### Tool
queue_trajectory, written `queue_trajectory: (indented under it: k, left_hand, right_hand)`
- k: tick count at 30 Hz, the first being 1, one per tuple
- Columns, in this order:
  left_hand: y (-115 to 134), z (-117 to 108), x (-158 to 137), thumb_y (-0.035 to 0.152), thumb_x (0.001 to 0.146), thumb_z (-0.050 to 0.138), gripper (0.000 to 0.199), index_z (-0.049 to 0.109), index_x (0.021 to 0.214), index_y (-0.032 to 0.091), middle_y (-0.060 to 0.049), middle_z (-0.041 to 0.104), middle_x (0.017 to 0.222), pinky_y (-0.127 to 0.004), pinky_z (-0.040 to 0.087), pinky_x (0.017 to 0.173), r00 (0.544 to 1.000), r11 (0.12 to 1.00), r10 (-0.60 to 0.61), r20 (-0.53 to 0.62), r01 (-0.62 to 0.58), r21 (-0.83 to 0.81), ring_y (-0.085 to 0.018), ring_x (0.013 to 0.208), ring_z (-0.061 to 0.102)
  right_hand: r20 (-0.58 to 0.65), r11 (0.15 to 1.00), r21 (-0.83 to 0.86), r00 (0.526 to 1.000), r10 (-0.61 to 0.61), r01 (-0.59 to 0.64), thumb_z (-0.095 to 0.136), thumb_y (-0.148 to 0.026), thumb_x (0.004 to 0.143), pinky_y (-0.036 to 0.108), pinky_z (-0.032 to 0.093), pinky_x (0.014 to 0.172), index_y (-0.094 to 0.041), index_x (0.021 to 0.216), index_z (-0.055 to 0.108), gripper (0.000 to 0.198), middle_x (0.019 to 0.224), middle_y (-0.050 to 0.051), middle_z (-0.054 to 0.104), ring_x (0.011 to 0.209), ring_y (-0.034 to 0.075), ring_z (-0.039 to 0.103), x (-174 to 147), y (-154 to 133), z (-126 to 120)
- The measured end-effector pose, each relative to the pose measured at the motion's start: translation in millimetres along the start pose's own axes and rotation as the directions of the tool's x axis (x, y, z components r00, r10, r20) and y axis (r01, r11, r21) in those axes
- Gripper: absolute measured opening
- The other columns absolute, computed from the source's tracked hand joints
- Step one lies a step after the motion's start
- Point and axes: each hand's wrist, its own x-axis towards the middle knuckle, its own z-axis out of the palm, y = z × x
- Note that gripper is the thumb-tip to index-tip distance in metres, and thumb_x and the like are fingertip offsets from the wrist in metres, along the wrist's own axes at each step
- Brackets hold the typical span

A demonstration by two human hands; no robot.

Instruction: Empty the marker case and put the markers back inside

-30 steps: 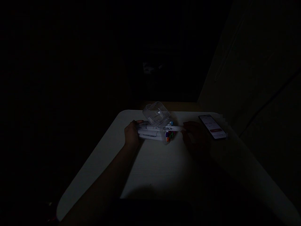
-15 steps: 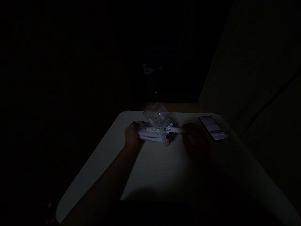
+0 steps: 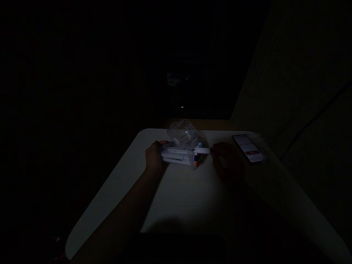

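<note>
A clear plastic case lies on its side on the pale table, packed with white markers whose coloured ends point right. Its transparent lid is hinged up at the opening. My left hand is wrapped round the case's left end. At the other end, my right hand pinches the end of a single white marker, which sticks part way out of the opening. Deep shadow covers most of my right hand.
On the right of the white table lies a phone with its screen lit. A dark cable runs down the wall at the right. Beyond the table's far edge almost everything is black.
The marker in my right hand has slid a little to the left, deeper into the case. My left hand and the case stay nearly where they were.
</note>
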Motion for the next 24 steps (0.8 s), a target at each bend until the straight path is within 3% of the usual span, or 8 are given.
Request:
queue_trajectory:
  k: [4, 8, 14, 24]
  left_hand:
    - [1, 1, 0, 0.040, 0.079, 0.056, 0.033, 0.073, 0.079, 0.013, -0.008, 0.069, 0.066, -0.029, 0.039, 0.050, 0.998, 0.998, -0.040, -0.057, 0.042, 0.037, -0.018, 0.050, 0.056]
    - [-1, 0, 3, 0.045, 0.078, 0.056, 0.034, 0.071, 0.078, 0.014, -0.007, 0.068, 0.065, -0.029, 0.039, 0.050, 0.998, 0.999, -0.040, -0.041, 0.041, 0.031, -0.018, 0.050, 0.056]
    - [-4, -3, 4, 0.047, 0.074, 0.056, 0.036, 0.072, 0.079, 0.015, -0.007, 0.068, 0.066, -0.030, 0.039, 0.052, 1.000, 0.998, -0.009, -0.028, 0.010, 0.058, -0.018, 0.052, 0.056]
    - [1, 0, 2, 0.043, 0.078, 0.055, 0.034, 0.072, 0.078, 0.014, -0.007, 0.069, 0.065, -0.029, 0.041, 0.052, 0.998, 0.998, -0.028, -0.048, 0.031, 0.058, -0.018, 0.052, 0.058]
  right_hand:
    - [0.009, 1.000, 0.019, 1.000, -0.002, 0.001, 0.063, -0.014, 0.098, 0.033, 0.065, 0.077, -0.025, 0.107, 0.072, 0.016, 0.103, 0.005, 0.078, 0.092, 0.017, 0.075, -1, 0, 1]
    - [-0.011, 0.999, 0.024, 1.000, -0.021, 0.022, 0.063, -0.013, 0.098, 0.029, 0.064, 0.073, -0.024, 0.106, 0.070, 0.015, 0.099, 0.004, 0.076, 0.087, 0.015, 0.073, 0, 0, 0]
    - [0.066, 0.999, 0.031, 0.998, -0.014, 0.012, 0.057, -0.013, 0.099, 0.029, 0.062, 0.070, -0.024, 0.107, 0.068, 0.017, 0.100, 0.004, 0.076, 0.084, 0.015, 0.073, 2, -1, -4]
    - [0.172, 0.998, -0.058, 0.985, 0.005, 0.005, 0.055, -0.018, 0.098, 0.040, 0.066, 0.086, -0.021, 0.118, 0.071, 0.025, 0.110, 0.012, 0.078, 0.103, 0.024, 0.074, -12, 18, 8]
